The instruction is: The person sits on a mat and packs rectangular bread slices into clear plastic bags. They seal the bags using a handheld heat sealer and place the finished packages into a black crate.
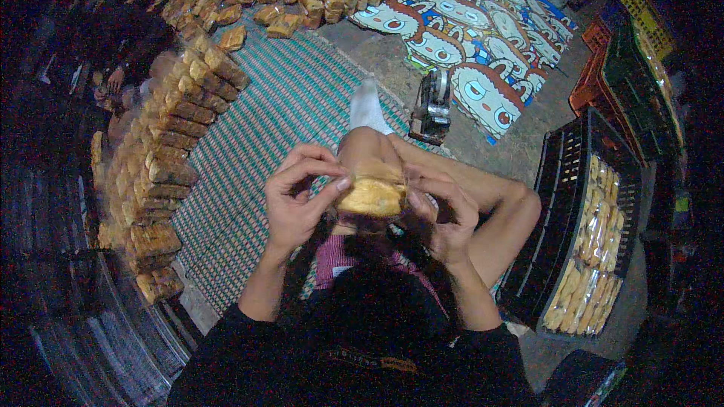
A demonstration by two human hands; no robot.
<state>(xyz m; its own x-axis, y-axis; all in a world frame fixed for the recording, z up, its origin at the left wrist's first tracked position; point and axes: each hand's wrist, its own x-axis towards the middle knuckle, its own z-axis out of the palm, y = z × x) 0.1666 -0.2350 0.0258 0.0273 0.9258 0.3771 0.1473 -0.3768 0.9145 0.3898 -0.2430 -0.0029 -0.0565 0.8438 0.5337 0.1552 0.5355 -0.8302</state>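
A golden-brown piece of bread (371, 198), seemingly in a clear plastic bag, is held up in front of my lap. My left hand (294, 195) pinches the left side of its wrapping between thumb and forefinger. On the opposite side my right hand (452, 212) grips the wrapping's right edge, its fingers partly in shadow. Beyond my bent knee, a tape dispenser (432, 110) stands on the floor, apart from both hands.
Piled bread pieces (175, 118) curve along the left and far sides of the green woven mat (237, 175). A cartoon-print mat (481, 39) lies at the far right. At right, a black plastic crate (540, 226) contains wrapped bread (594, 243). Another person's hand (116, 80) shows dimly at left.
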